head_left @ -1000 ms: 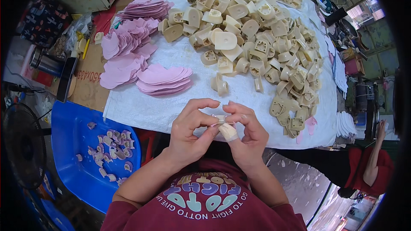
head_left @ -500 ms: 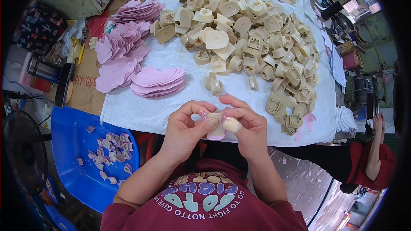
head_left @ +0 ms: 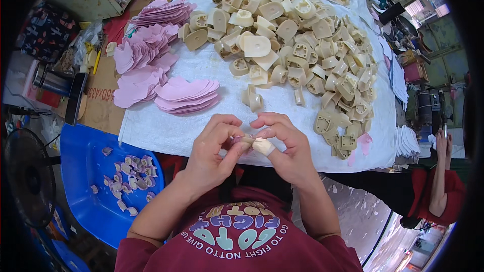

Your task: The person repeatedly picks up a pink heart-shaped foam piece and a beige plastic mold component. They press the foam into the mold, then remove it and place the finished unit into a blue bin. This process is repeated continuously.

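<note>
Between both hands, close to the table's near edge, is a beige shoe heel (head_left: 247,140) with pink sheet material around it. Most of it is hidden by fingers. My left hand (head_left: 214,146) pinches one side, thumb against the heel. On the other side, my right hand (head_left: 288,147) grips with its thumb and fingers. A cream cover (head_left: 263,146) wraps the right thumb's tip. Just beyond the hands, a pair of loose beige heels (head_left: 252,98) lies on the white cloth (head_left: 171,131). Cut pink pieces (head_left: 186,95) are stacked to the left.
A large heap of beige heels (head_left: 302,45) spreads over the table's middle and right. At lower left, a blue basin (head_left: 80,171) contains several pink-and-beige heels (head_left: 132,174). A fan (head_left: 30,181) stands beyond it. Another person (head_left: 441,196) is at far right.
Both hands have tilted the heel, so its broad beige face no longer shows. My right thumb has shifted slightly left over it, with the fingers still around the edges.
</note>
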`<action>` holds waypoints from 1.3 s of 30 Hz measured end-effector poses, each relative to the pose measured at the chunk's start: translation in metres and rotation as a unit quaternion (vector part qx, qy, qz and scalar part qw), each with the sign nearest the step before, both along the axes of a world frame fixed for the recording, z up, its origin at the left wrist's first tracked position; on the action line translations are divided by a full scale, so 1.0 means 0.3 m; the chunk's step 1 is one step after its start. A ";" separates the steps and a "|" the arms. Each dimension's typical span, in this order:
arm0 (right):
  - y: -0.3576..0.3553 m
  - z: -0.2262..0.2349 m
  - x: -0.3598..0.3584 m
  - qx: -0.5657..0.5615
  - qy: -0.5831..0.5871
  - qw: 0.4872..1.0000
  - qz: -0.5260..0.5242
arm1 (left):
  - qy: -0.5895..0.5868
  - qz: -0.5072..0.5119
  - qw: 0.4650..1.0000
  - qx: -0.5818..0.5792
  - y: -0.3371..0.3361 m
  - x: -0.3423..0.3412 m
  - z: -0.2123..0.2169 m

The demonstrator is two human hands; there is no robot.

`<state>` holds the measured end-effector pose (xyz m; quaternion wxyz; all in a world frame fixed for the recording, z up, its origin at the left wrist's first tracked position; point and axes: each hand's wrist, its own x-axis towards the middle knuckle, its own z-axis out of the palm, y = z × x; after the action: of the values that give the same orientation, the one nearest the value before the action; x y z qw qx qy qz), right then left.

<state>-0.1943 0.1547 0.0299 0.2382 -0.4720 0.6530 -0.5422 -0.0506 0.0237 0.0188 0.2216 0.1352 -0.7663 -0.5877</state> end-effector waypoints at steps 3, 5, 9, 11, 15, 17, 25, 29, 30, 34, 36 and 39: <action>-0.006 -0.009 0.014 0.018 -0.107 0.994 -0.023 | 0.030 0.022 0.988 -0.152 -0.006 -0.001 -0.016; -0.017 -0.016 0.032 -0.022 -0.010 0.994 -0.102 | 0.076 0.074 0.975 0.194 0.063 -0.027 -0.012; -0.012 -0.004 0.079 -0.045 0.293 0.939 -0.177 | 0.055 -0.015 0.737 0.674 0.059 -0.024 -0.007; -0.008 -0.026 0.115 -0.083 0.184 0.972 -0.125 | 0.072 0.019 0.720 0.690 0.058 -0.030 0.002; -0.033 0.004 0.136 -0.055 -0.284 0.953 -0.093 | 0.150 -0.047 0.772 0.616 0.057 -0.017 0.021; -0.047 0.016 0.133 -0.046 -0.377 0.923 -0.058 | 0.157 -0.042 0.808 0.566 0.086 -0.008 0.035; -0.069 -0.014 0.114 -0.038 -0.402 0.915 -0.022 | 0.079 0.047 0.872 0.481 0.088 -0.066 0.054; -0.111 -0.073 0.142 -0.050 -0.216 0.971 -0.091 | 0.073 0.100 0.883 0.454 0.091 -0.105 0.033; -0.113 -0.068 0.135 -0.033 -0.235 0.968 -0.078 | 0.077 0.106 0.874 0.469 0.088 -0.106 0.034; -0.083 -0.003 0.091 0.028 -0.345 0.938 -0.004 | 0.078 0.051 0.860 0.501 0.060 -0.073 0.058; -0.086 -0.065 0.108 -0.042 -0.196 0.980 -0.006 | 0.060 0.045 0.865 0.497 0.054 -0.069 0.048; -0.083 -0.077 0.106 0.012 -0.191 0.982 -0.002 | 0.046 0.012 0.839 0.542 0.033 -0.067 -0.003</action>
<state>-0.1626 0.1299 0.0069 0.3631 -0.3556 0.6029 -0.6150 -0.0706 0.0335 0.0179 0.1553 0.2154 -0.3123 -0.9121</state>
